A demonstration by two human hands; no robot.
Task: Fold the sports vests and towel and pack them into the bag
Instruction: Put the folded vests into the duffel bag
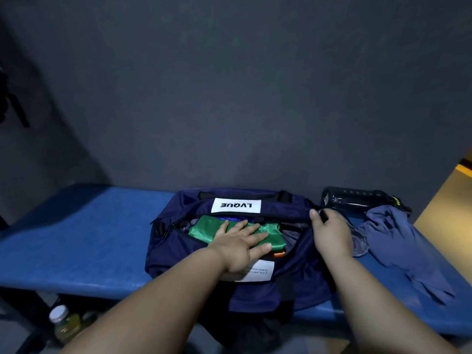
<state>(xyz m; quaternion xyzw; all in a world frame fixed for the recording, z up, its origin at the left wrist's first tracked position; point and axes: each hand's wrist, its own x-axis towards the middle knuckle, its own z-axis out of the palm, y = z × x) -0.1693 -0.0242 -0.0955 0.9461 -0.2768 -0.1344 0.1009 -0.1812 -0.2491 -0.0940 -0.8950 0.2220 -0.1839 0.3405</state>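
**On the blue bench [89, 238], a green vest is pressed into the open bag**

The bench runs along a dark grey wall [229, 98]. The navy bag [293, 256] sits at the middle of it, pushed up to the back edge, with its zip opening facing up.

The left hand [240, 244] lies flat on the green vest [204, 228]. Its fingers are straight and spread and grasp nothing. It seems to be pushing the folded fabric down so that it sits below the zip line. The vest is directly under that palm, inside the opening. A strip of blue fabric shows beneath it on the far side and an orange edge on the near side, probably other vests already packed.

The right hand [329, 231] is at the right end of the opening. Its fingers curl over the bag's rim and a small black piece there, which may be a zip pull or a strap. This grip appears to hold the mouth open and steady the bag against the push.

A grey-blue cloth [398, 241], likely the towel, lies loose and unfolded toward the bench's right end, just beyond the right hand. A black bottle [357, 200] lies on its side along the back edge behind the cloth. By this judgement the towel has yet to be folded and packed.
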